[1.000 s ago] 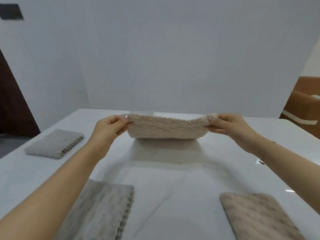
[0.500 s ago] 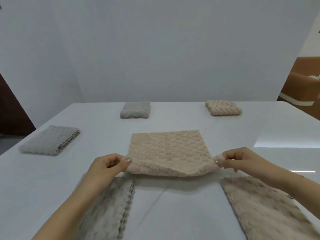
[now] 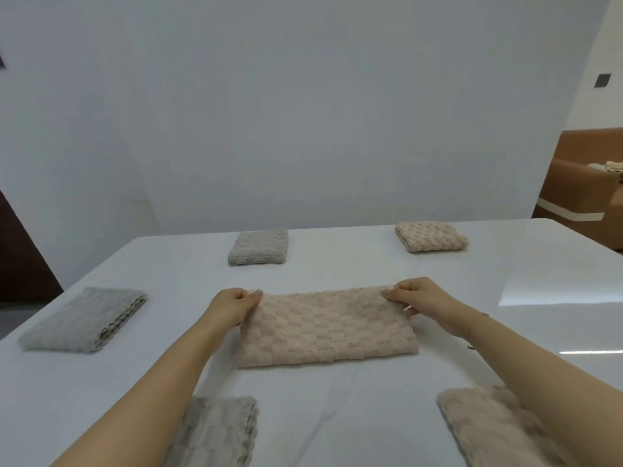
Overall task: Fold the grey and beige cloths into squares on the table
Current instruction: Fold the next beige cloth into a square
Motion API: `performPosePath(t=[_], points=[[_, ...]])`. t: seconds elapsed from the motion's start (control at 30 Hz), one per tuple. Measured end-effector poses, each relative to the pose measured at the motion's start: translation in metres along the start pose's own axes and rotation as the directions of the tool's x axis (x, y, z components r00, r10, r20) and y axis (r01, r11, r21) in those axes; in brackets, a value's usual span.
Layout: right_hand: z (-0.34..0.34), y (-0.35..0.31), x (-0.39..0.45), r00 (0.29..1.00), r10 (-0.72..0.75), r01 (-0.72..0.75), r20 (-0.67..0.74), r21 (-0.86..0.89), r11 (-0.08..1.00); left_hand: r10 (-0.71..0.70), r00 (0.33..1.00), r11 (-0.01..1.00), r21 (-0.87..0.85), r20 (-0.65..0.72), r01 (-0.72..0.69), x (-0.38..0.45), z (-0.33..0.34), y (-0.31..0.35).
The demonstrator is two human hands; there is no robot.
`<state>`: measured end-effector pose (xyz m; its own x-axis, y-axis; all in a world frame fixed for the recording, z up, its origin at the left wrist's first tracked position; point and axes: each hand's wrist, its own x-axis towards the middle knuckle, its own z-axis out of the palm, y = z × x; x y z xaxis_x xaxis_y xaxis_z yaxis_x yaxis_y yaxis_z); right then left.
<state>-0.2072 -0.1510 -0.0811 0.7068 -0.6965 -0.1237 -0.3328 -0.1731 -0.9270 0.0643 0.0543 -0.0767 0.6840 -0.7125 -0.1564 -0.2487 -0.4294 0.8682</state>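
Note:
A beige textured cloth [image 3: 327, 328] lies folded in half as a wide rectangle in the middle of the white table [image 3: 371, 416]. My left hand [image 3: 232, 306] pinches its far left corner. My right hand [image 3: 418, 298] pinches its far right corner. A folded grey cloth [image 3: 259, 247] and a folded beige cloth [image 3: 431, 236] sit as small squares at the far side. Another grey cloth [image 3: 84, 320] lies folded at the left. Under my forearms lie a grey cloth [image 3: 215, 433] near left and a beige cloth [image 3: 488, 429] near right.
The white wall [image 3: 303, 112] stands right behind the table's far edge. A brown sofa [image 3: 586, 190] is off to the right beyond the table. A dark doorway [image 3: 20, 251] shows at the left.
Both hands carried the near edge of the beige cloth away from me and laid it on the far edge, folding it in half. The view tilted down a little.

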Motion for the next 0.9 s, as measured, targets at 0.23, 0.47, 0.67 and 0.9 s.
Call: performPosePath(t=[0.23,0.47,0.67,0.9], points=[[0.000,0.008,0.029,0.996,0.049,-0.055,-0.071,-0.085,0.995,0.010,0.988,0.992,0.125,-0.151,0.009,0.027,0.011,-0.008],[0.008,0.024,0.045,0.976,0.033,-0.064,-0.215,-0.140,0.988,0.115,0.943,0.935,0.354,-0.313,0.004,0.034,0.027,-0.031],[0.018,0.035,0.052,0.937,-0.074,-0.028,-0.342,-0.286,0.958,0.233,0.889,0.897,0.439,-0.395,-0.040,0.032,0.037,-0.038],[0.025,0.032,0.051,0.900,-0.178,-0.046,-0.397,-0.494,0.868,0.275,0.865,0.876,0.480,-0.419,-0.046,0.032,0.036,-0.039]])
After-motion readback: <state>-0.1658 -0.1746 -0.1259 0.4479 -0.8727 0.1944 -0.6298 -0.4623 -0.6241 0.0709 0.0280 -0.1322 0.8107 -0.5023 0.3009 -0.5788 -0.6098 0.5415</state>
